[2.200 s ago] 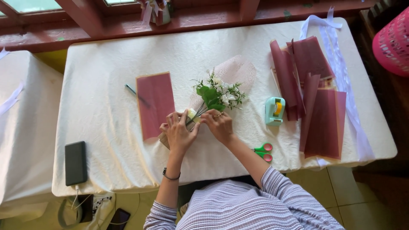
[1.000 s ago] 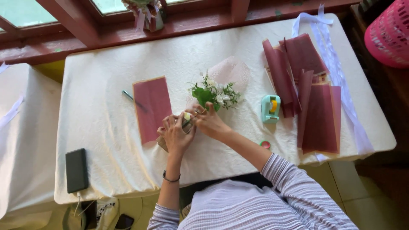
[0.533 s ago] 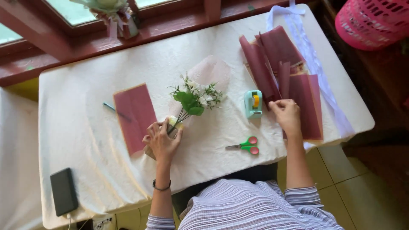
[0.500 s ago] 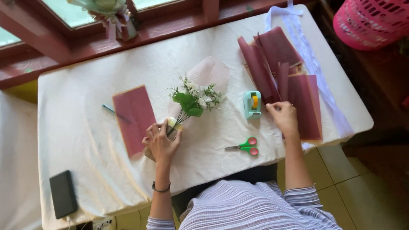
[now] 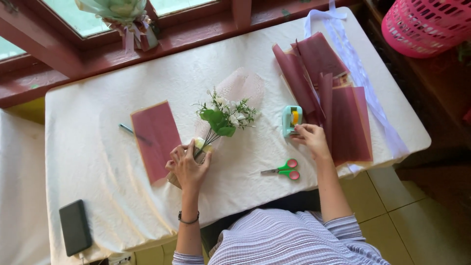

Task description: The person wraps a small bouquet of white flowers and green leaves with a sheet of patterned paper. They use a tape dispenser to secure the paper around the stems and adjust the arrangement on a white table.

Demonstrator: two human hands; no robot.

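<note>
My left hand grips the wrapped stems of a small bouquet of white flowers and green leaves, which lies on a pale pink wrapping sheet on the white table. My right hand rests by a teal tape dispenser, with its fingertips touching the dispenser's lower edge. Green and red scissors lie on the cloth just below that hand.
A maroon paper sheet with a pen lies left of the bouquet. More maroon sheets and white ribbon lie at the right. A dark phone sits near the front left edge. A pink basket stands beyond the table.
My right hand left the bouquet, reached right to the maroon sheets, then came back to the tape dispenser. The left hand kept hold of the stems.
</note>
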